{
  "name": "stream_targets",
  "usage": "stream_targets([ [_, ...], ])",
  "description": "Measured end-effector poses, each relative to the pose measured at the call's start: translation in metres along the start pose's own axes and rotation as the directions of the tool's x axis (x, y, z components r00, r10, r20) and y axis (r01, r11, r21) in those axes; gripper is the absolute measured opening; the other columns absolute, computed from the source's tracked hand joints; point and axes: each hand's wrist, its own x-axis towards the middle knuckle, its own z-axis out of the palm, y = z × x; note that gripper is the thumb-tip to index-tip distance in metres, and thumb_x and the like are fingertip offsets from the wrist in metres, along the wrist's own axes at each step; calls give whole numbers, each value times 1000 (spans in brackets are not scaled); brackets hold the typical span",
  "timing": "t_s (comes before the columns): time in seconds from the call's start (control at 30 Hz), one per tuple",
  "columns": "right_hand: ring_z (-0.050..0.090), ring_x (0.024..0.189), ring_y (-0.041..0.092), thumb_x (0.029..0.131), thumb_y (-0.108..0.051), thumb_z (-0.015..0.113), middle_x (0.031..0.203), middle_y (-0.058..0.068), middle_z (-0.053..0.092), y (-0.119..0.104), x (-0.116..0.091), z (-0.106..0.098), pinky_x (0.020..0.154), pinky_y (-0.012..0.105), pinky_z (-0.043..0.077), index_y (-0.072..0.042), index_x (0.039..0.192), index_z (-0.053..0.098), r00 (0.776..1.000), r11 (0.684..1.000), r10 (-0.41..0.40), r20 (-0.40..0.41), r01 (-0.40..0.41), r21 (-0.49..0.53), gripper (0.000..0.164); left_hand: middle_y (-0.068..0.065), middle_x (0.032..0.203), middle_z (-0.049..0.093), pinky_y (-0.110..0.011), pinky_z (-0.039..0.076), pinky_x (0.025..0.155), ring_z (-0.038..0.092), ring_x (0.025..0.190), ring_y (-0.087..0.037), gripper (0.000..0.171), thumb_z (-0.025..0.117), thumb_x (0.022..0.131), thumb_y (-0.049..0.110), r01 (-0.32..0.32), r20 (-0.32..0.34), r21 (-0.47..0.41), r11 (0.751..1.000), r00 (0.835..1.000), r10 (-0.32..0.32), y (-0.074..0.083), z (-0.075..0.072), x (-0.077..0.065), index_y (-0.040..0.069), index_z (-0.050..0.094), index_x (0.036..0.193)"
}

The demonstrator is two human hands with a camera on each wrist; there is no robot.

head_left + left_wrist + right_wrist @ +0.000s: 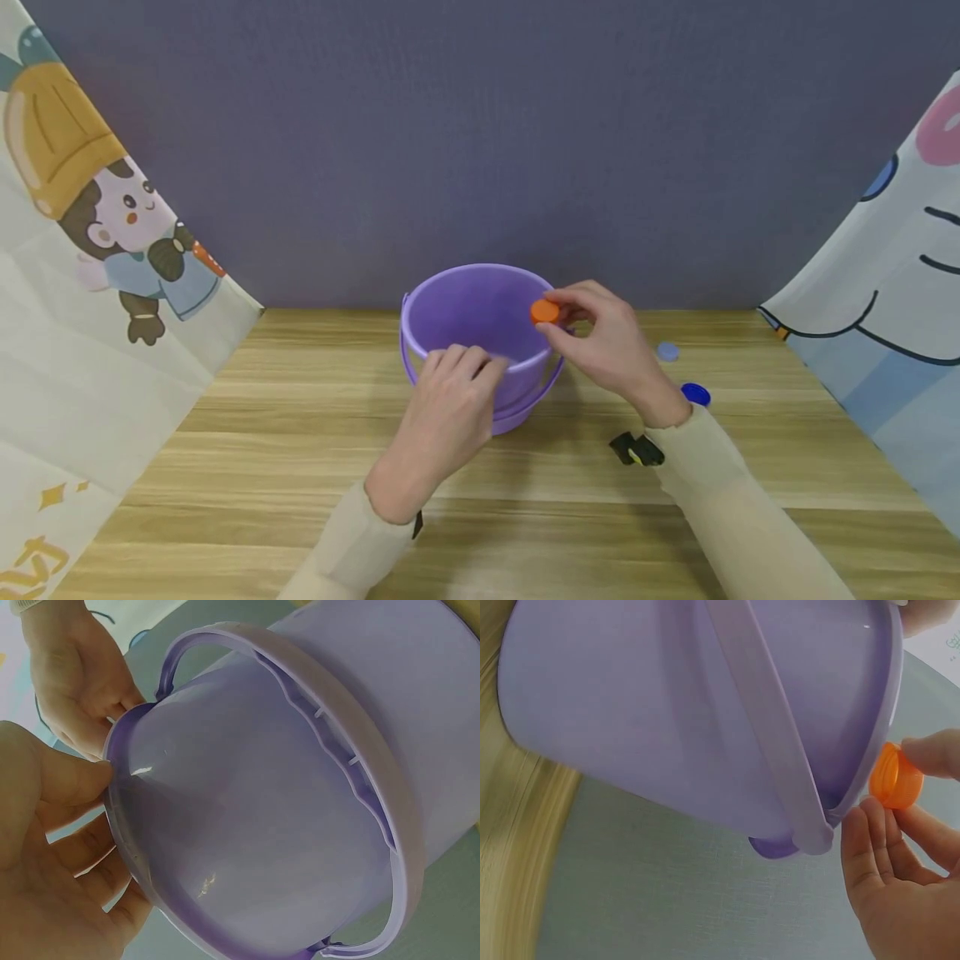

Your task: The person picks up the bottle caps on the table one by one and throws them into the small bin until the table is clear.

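A purple bucket [517, 387] stands upright on the wooden table, its handle lowered along the near side. At the near rim, my left hand [450, 400] grips the edge; in the left wrist view its thumb [79, 776] lies against the rim with the fingers on the other side. My right hand [603, 342] pinches an orange bottle cap [544, 312] between thumb and fingers, level with the bucket's right rim. The right wrist view shows the cap's [897, 776] ridged, hollow side facing the bucket, close beside its rim.
On the table [300, 467], right of the bucket, lie a pale violet cap [667, 351] and a dark blue cap [696, 394], the latter close to the right sleeve. A grey fabric wall [480, 142] rises behind, with cartoon-printed cloths [67, 317] at both sides.
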Motion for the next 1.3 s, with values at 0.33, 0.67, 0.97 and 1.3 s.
stream_targets([
  [0.33,65,88,20,83,-4,79,106,10,66,1,1,3,80,33,56,2,116,72,1000,1000,-14,-11,14,7,34,-5,96,66,-38,44,77,59,88,-26,27,66,82,-1,-1,-2,5,1000,1000,1,1,0,0,9,71,106],
  [0.67,65,93,28,85,-10,82,107,10,65,2,0,2,85,34,56,3,117,71,1000,1000,-22,-19,22,9,37,-5,96,66,-37,44,78,59,89,-26,26,64,83,-1,5,9,11,1000,1000,-5,1,1,-1,8,71,106],
  [0.97,66,92,30,84,-7,81,107,14,66,4,-4,-1,86,25,54,3,115,71,998,999,-54,-31,54,-8,34,-5,97,66,-38,45,78,59,90,-26,27,65,81,-2,8,11,11,1000,1000,-8,0,1,-1,8,71,106],
  [1.3,65,90,21,83,-4,82,105,17,66,6,-10,-6,85,22,54,3,115,71,997,998,-61,-45,60,-15,34,-6,97,67,-39,45,78,60,90,-27,29,66,79,-2,6,4,4,1000,1000,-6,0,1,-1,8,71,106],
])
